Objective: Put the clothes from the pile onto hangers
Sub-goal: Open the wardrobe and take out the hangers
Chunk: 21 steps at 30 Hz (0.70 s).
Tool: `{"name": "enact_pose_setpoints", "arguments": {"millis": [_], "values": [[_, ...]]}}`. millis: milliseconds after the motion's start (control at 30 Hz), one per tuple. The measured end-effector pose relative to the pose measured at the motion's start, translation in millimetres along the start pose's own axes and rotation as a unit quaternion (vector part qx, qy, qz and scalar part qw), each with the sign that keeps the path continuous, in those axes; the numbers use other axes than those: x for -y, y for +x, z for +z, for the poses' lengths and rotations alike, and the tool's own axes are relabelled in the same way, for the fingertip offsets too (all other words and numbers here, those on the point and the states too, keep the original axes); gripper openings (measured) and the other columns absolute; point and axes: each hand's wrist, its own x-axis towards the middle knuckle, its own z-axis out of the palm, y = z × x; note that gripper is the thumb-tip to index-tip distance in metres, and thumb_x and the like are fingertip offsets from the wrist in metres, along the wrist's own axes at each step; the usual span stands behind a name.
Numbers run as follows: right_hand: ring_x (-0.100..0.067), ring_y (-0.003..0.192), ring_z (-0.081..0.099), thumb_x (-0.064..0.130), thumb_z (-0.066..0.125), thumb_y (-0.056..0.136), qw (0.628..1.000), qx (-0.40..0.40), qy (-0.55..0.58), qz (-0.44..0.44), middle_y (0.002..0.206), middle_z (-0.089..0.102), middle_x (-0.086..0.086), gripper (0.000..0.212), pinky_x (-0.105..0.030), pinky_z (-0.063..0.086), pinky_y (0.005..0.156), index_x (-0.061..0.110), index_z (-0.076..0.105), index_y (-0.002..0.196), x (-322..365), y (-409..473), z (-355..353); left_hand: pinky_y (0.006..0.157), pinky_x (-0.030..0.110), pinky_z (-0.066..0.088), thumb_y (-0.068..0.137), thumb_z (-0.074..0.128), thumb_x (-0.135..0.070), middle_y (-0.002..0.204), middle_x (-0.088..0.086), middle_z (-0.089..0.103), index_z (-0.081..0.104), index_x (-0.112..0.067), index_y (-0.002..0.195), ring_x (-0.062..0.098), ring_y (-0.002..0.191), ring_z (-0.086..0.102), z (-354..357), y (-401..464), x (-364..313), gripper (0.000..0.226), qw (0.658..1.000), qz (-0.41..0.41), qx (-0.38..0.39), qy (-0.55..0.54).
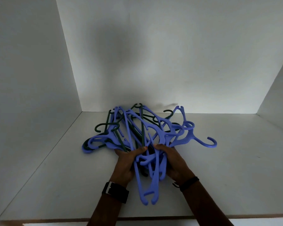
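Observation:
A tangled bundle of plastic hangers (142,132), several blue and several dark green, lies on a white shelf (227,168) inside a cupboard. My left hand (127,162) grips the bundle from its left side, fingers curled around the hanger arms. My right hand (173,159) grips it from the right side. One blue hanger's end (149,198) sticks out toward me between my wrists. A blue hook (211,143) pokes out to the right. No clothes are in view.
White cupboard walls close in at the left (31,70), back (153,54) and right (281,88). The shelf's front edge (55,218) runs along the bottom of the view. A dark watch sits on my left wrist, a black band on my right.

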Motion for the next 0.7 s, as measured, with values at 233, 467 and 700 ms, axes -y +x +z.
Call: {"name": "enact_pose_setpoints", "arguments": {"millis": [233,467,700], "values": [[-0.03,0.065,0.067,-0.001,0.067,0.078,0.998,-0.01,0.019,-0.051,0.076,0.066,-0.014,0.021,-0.036,0.056,0.058,0.007,0.062,0.097,-8.3,-43.1,6.5,0.054,0.031,0.057,0.077,0.068,0.011,0.118,0.009,0.059,0.012,-0.028,0.147,0.021,0.073,0.07,-7.8,-34.5,7.5,0.098,0.997,0.05,-0.024,0.049],[-0.025,0.063,0.067,0.004,0.066,0.066,0.994,0.067,0.066,-0.058,0.066,0.065,-0.007,0.022,-0.032,0.055,0.057,0.009,0.059,0.086,-3.8,-81.6,18.6,0.07,0.024,0.058,0.069,0.075,0.005,0.126,-0.017,0.049,0.009,-0.032,0.151,-0.003,0.09,0.066,-12.9,-89.4,-2.1,0.112,0.971,0.202,-0.053,0.119],[-0.042,0.095,0.061,0.001,0.078,0.061,0.963,0.241,0.116,0.008,0.096,0.065,-0.016,0.041,-0.056,0.053,0.083,0.021,0.073,0.096,-13.9,-133.7,21.1,0.089,0.044,0.054,0.055,0.091,-0.023,0.15,-0.002,0.037,0.003,-0.056,0.141,0.023,0.122,0.055,-11.9,-202.1,7.2,0.127,0.903,0.337,-0.193,0.184]]}}
